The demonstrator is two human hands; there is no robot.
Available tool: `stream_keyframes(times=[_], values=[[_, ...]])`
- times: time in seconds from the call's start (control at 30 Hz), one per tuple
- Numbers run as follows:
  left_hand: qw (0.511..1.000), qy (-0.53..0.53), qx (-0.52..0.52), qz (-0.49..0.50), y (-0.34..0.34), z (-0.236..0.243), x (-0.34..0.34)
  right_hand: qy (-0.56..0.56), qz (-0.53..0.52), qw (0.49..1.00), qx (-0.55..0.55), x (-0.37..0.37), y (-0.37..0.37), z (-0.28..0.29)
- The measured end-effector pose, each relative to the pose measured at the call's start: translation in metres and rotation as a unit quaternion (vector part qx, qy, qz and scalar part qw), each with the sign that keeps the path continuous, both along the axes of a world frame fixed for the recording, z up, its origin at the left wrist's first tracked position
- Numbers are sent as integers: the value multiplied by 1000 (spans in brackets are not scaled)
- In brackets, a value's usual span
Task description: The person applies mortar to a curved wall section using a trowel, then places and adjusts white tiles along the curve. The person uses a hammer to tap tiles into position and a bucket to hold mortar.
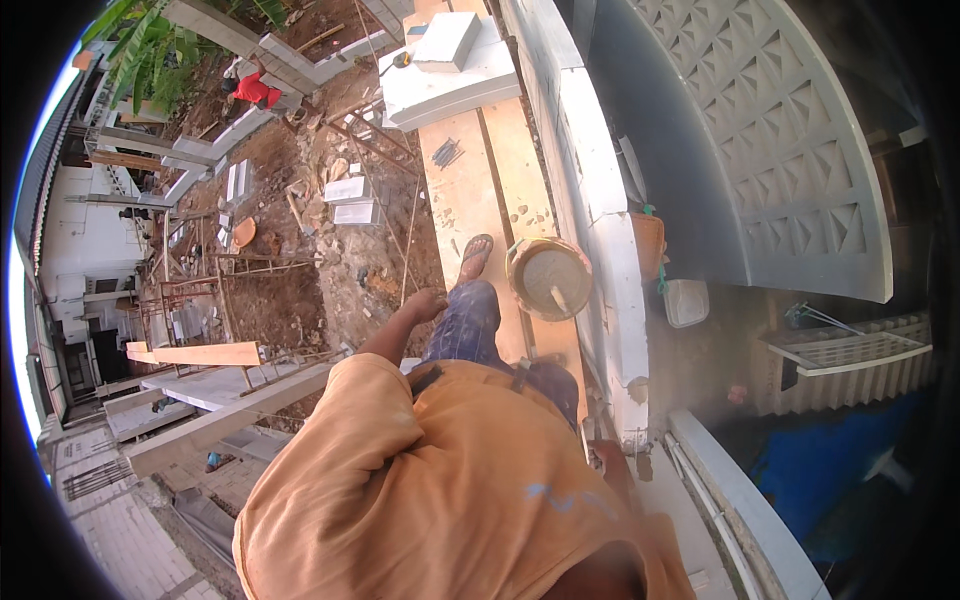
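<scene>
My left hand (428,304) hangs beside my left knee, its fingers loosely curled, and no object shows in it. Low by my right side, my right hand (600,452) is close to the white block wall (612,255); its fingers are mostly hidden, so I cannot make out whether it holds anything. I stand on wooden planks (465,200), one sandalled foot (477,255) forward. Right of that foot, a bucket (548,275) of grey wet mortar stands against the wall, with a pale tool handle (558,298) sticking out of it.
Ahead on the planks lie large white blocks (440,85), a small stack of grey strips (447,152) nearer me. To the left the ground drops to a dirt site with scaffolding (235,265), loose blocks (352,200) and a person in red (255,90). A patterned grey panel (790,150) stands beyond the wall.
</scene>
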State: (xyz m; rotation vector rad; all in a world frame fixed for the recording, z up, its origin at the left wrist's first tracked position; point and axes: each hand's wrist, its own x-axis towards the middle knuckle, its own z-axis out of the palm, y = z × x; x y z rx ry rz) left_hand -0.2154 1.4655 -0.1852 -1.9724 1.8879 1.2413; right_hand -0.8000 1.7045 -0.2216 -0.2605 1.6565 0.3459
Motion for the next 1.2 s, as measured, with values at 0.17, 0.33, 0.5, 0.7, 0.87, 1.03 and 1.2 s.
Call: stream_keyframes(times=[0.17,0.33,0.5,0.7,0.87,1.03,1.2], values=[[1000,12,6,7,-150,-53,48,57,-114,991,45,39,-36,1],[996,-50,33,71,-283,-187,121,116,-146,981,47,114,-120,28],[986,-63,46,150,-423,-261,159,158,-172,972,-35,228,-202,20],[984,-159,47,60,-527,-421,209,189,20,965,-182,296,-218,-75],[973,-202,-100,-57,-574,-514,235,171,21,983,-69,328,-238,-100],[938,-237,-118,-225,-598,-593,261,185,-29,982,39,356,-226,-111],[913,-186,-165,-323,-602,-616,274,204,-155,959,118,356,-247,-118]])
